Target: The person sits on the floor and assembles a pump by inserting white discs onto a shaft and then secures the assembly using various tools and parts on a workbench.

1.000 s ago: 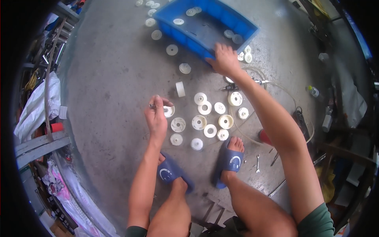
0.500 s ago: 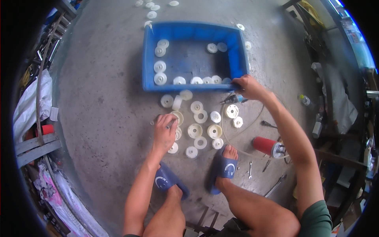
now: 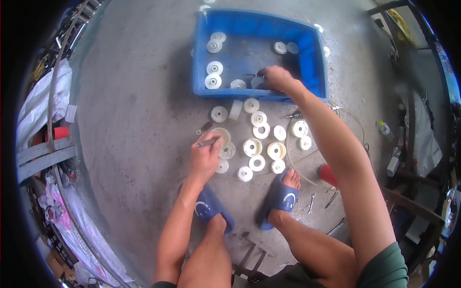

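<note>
The left hand (image 3: 204,158) clamped one grey rod (image 3: 207,142), left of center; the right hand (image 3: 277,78), its grip unclear, reached into one upper-center blue bin (image 3: 311,57), four white discs (image 3: 213,81) along its left side.

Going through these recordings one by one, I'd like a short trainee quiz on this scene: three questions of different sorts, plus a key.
1. Multiple choice. Which hand reaches over the near rim of the blue rectangular plastic crate?
A) left
B) right
C) both

2. True or false: the red cylindrical object lies on the grey floor, outside the crate.

3. Short answer: what does the left hand hold?

Key:
1. B, the right hand.
2. True.
3. A slim grey rod-like object; its exact kind cannot be told here.
</note>
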Demonstrator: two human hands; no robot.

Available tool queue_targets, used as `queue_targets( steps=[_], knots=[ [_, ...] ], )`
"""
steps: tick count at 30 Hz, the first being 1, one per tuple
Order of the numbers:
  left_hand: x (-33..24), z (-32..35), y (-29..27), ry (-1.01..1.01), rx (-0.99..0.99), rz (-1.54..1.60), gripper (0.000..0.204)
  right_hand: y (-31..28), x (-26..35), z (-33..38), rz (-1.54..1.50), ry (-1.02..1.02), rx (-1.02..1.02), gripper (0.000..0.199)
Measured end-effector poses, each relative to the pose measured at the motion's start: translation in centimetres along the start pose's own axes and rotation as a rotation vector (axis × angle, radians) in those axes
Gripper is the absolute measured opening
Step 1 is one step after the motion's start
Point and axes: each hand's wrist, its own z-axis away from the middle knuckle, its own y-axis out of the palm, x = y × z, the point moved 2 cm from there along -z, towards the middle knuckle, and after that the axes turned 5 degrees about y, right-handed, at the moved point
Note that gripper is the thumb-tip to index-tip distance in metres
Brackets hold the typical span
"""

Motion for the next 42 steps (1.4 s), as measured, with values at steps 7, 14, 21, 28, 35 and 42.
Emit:
queue_targets(
  steps=[7,14,21,28,35,42],
  knots=[
    [3.0,5.8,-4.0,0.010,-0.149,-0.296,0.017,-4.5,6.7,12.7,-0.866,-0.483,-0.354,0.041],
    [3.6,6.9,-1.4,0.031,-0.010,-0.247,0.012,2.4,14.3,21.1,-1.132,-0.320,0.027,0.050],
    [3.7,7.0,-1.4,-0.010,-0.036,-0.239,0.012,4.3,15.8,21.3,-1.492,-0.046,0.151,0.051],
    [3.8,6.5,-1.1,-0.035,-0.004,-0.232,0.016,1.1,17.1,21.8,-0.792,-0.463,-0.329,0.049],
    [4.5,5.6,-1.4,-0.081,0.054,-0.259,0.017,0.9,18.3,22.2,-0.651,-0.465,-0.578,0.048],
    [4.3,5.4,-1.3,-0.079,0.084,-0.307,0.017,0.2,18.0,21.3,-0.390,-0.646,-0.719,0.052]
  ],
)
